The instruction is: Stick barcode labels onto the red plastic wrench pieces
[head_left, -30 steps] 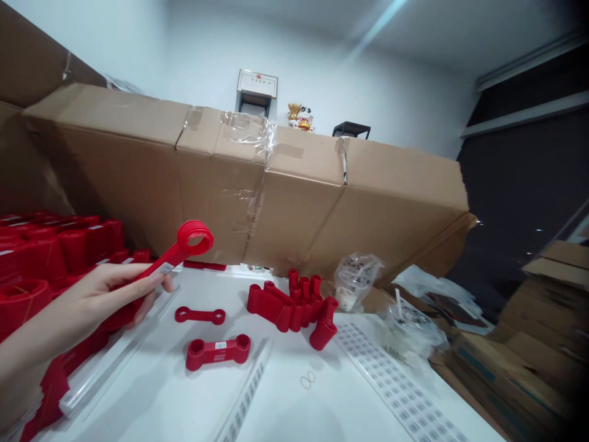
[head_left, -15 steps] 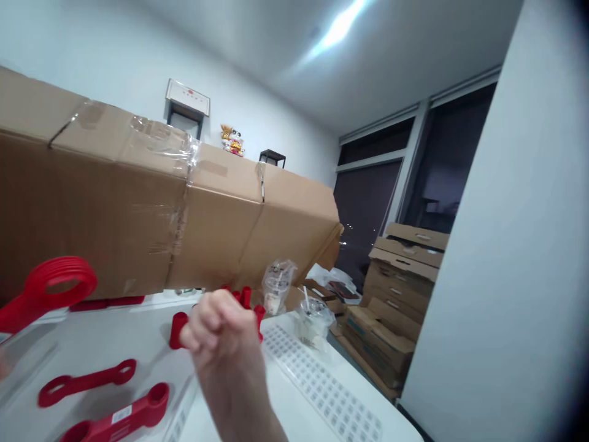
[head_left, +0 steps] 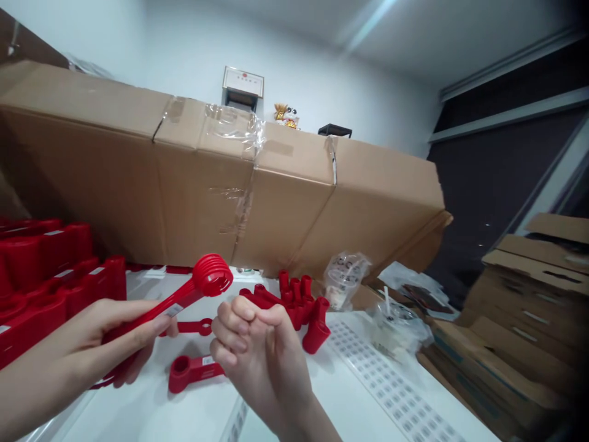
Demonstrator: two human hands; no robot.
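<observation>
My left hand (head_left: 108, 331) is closed round a stack of red plastic pieces (head_left: 184, 298) with ring ends; the rings point up and right. My right hand (head_left: 257, 353) is held up over the white table (head_left: 350, 405) with its fingers curled into a fist, and nothing shows in it. A thick red piece with a label (head_left: 186, 370) lies on the table just left of my right hand. A thin red piece (head_left: 196, 326) lies behind it, partly hidden by the held stack.
A pile of red pieces (head_left: 294, 301) sits mid-table. More red stacks (head_left: 50, 270) fill the left side. A long taped cardboard box (head_left: 230, 184) stands behind. A label sheet (head_left: 381, 380), bagged drink cups (head_left: 343, 279) and cardboard boxes (head_left: 519, 301) are at the right.
The view swung right and came back left. My right hand rose into view as a fist. My left hand still holds the red stack, now lower and nearer the middle.
</observation>
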